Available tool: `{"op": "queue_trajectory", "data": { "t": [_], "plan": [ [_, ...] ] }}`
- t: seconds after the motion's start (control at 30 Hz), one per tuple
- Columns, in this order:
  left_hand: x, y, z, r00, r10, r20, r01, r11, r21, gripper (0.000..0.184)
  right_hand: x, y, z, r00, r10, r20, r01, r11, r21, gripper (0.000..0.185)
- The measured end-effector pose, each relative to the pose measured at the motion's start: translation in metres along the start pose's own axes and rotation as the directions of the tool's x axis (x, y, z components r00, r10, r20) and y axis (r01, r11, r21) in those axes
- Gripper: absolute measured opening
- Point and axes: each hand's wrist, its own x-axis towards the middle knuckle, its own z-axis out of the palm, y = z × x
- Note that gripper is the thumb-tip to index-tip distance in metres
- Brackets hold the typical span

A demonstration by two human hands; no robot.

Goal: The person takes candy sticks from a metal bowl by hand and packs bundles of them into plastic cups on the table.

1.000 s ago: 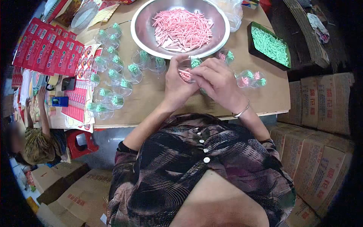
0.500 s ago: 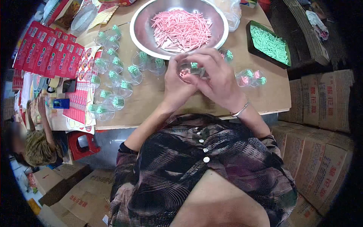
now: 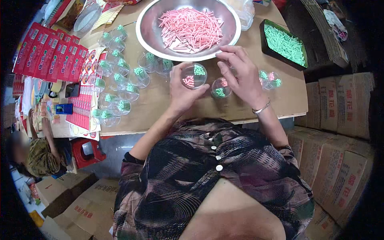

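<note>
My left hand [image 3: 182,90] is closed around a clear plastic cup [image 3: 195,76]. A cluster of pink sticks and a cluster of green sticks stand inside it, ends up. My right hand [image 3: 242,76] hovers to the right with its fingers apart and nothing visible in them. Just left of its thumb stands another clear cup [image 3: 221,88] with pink and green sticks. Beyond both hands sits a steel bowl [image 3: 148,38] heaped with loose pink sticks [image 3: 192,30]. More cups with both colours [image 3: 275,80] stand right of my right hand, partly hidden by it.
Several clear cups with green sticks [image 3: 130,92] spread over the table's left side. A black tray of green sticks [image 3: 285,45] is at the right. Red printed packets [image 3: 50,54] lie far left. Cardboard boxes [image 3: 336,104] are stacked right. Another person [image 3: 42,156] sits at the left.
My right hand has let go of the cup and moved right, its fingers spreading. My left hand keeps the cup, now with its round opening in plain view. Another cup shows between my hands.
</note>
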Motion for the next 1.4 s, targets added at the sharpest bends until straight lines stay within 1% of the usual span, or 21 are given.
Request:
{"op": "queue_trajectory", "data": {
  "t": [0.13, 0.27, 0.3, 0.47, 0.6, 0.67, 0.7, 0.77, 0.8, 0.83, 0.87, 0.93, 1.0, 1.03, 1.1, 1.17, 1.2, 1.27, 1.33, 1.37, 1.4],
  "plan": [
    [-0.017, -0.035, 0.001, 0.998, -0.011, 0.054, 0.008, 0.998, 0.056, 0.073, -0.005, 0.011, 0.009, 1.0, 0.011, 0.021, -0.011, 1.0, 0.005, 0.017],
    [-0.022, -0.06, 0.005, 0.971, -0.169, 0.167, 0.161, 0.985, 0.062, 0.072, -0.001, 0.023, 0.019, 0.997, -0.002, 0.071, 0.001, 1.0, 0.018, 0.015],
    [-0.022, -0.062, 0.006, 0.971, -0.168, 0.171, 0.159, 0.985, 0.063, 0.072, 0.001, 0.026, 0.019, 0.998, 0.001, 0.068, -0.002, 1.0, 0.016, 0.015],
    [-0.028, -0.07, 0.011, 0.97, -0.113, 0.217, 0.106, 0.993, 0.042, 0.075, 0.005, 0.044, 0.025, 0.987, 0.089, 0.131, -0.086, 0.996, -0.021, 0.013],
    [-0.031, -0.065, 0.013, 0.957, -0.006, 0.29, 0.004, 1.0, 0.008, 0.075, 0.016, 0.067, 0.032, 0.956, 0.231, 0.179, -0.227, 0.973, -0.042, 0.011],
    [-0.033, -0.054, 0.006, 0.949, 0.074, 0.308, -0.133, 0.976, 0.174, 0.073, 0.023, 0.07, 0.032, 0.958, 0.231, 0.171, -0.227, 0.973, -0.047, 0.011],
    [-0.024, -0.041, -0.001, 0.947, 0.09, 0.309, -0.149, 0.973, 0.174, 0.073, 0.024, 0.071, 0.032, 0.954, 0.241, 0.177, -0.236, 0.97, -0.048, 0.011],
    [-0.003, -0.003, -0.023, 0.962, 0.124, 0.243, -0.177, 0.961, 0.21, 0.063, 0.022, 0.071, 0.03, 0.943, 0.269, 0.197, -0.264, 0.963, -0.051, 0.01],
    [0.011, 0.012, -0.033, 0.975, 0.111, 0.192, -0.152, 0.966, 0.209, 0.058, 0.02, 0.071, 0.029, 0.945, 0.267, 0.191, -0.261, 0.964, -0.055, 0.01],
    [0.026, 0.019, -0.041, 0.985, 0.098, 0.141, -0.126, 0.97, 0.208, 0.054, 0.019, 0.07, 0.03, 0.953, 0.248, 0.173, -0.247, 0.969, -0.029, 0.01],
    [0.043, 0.014, -0.046, 0.984, 0.105, 0.142, -0.133, 0.969, 0.208, 0.054, 0.017, 0.068, 0.03, 0.961, 0.23, 0.154, -0.233, 0.973, -0.001, 0.01],
    [0.087, -0.001, -0.051, 0.961, 0.147, 0.235, -0.251, 0.821, 0.513, 0.05, 0.014, 0.064, 0.03, 0.974, 0.199, 0.113, -0.206, 0.977, 0.054, 0.01],
    [0.132, -0.03, -0.043, 0.914, -0.081, 0.398, -0.268, 0.617, 0.74, 0.052, 0.012, 0.058, 0.025, 0.974, 0.206, 0.094, -0.212, 0.975, 0.062, 0.01],
    [0.147, -0.028, -0.031, 0.91, -0.073, 0.407, -0.28, 0.617, 0.736, 0.052, 0.01, 0.055, 0.02, 0.973, 0.213, 0.086, -0.219, 0.973, 0.069, 0.01],
    [0.171, -0.017, 0.004, 0.767, -0.247, 0.592, -0.537, 0.257, 0.803, 0.058, 0.008, 0.052, 0.01, 0.971, 0.226, 0.073, -0.232, 0.969, 0.08, 0.01],
    [0.182, -0.047, 0.03, 0.616, 0.009, 0.788, -0.77, 0.217, 0.6, 0.065, 0.005, 0.053, 0.0, 0.962, 0.261, 0.076, -0.267, 0.961, 0.078, 0.01],
    [0.186, -0.057, 0.042, 0.609, 0.013, 0.793, -0.776, 0.216, 0.593, 0.065, 0.003, 0.054, -0.004, 0.953, 0.289, 0.086, -0.296, 0.951, 0.084, 0.011],
    [0.194, -0.074, 0.063, 0.519, 0.371, 0.77, -0.848, 0.112, 0.518, 0.054, 0.001, 0.058, -0.011, 0.933, 0.344, 0.105, -0.354, 0.93, 0.096, 0.011],
    [0.211, -0.098, 0.075, 0.609, 0.273, 0.745, -0.793, 0.184, 0.581, 0.067, -0.001, 0.062, -0.014, 0.93, 0.352, 0.104, -0.362, 0.926, 0.104, 0.011],
    [0.22, -0.092, 0.076, 0.604, 0.275, 0.748, -0.797, 0.185, 0.576, 0.067, -0.001, 0.063, -0.015, 0.93, 0.352, 0.109, -0.364, 0.924, 0.116, 0.012],
    [0.231, -0.087, 0.075, 0.628, 0.092, 0.773, -0.766, 0.252, 0.592, 0.06, -0.002, 0.065, -0.015, 0.929, 0.352, 0.115, -0.366, 0.922, 0.129, 0.012]
  ]
}}
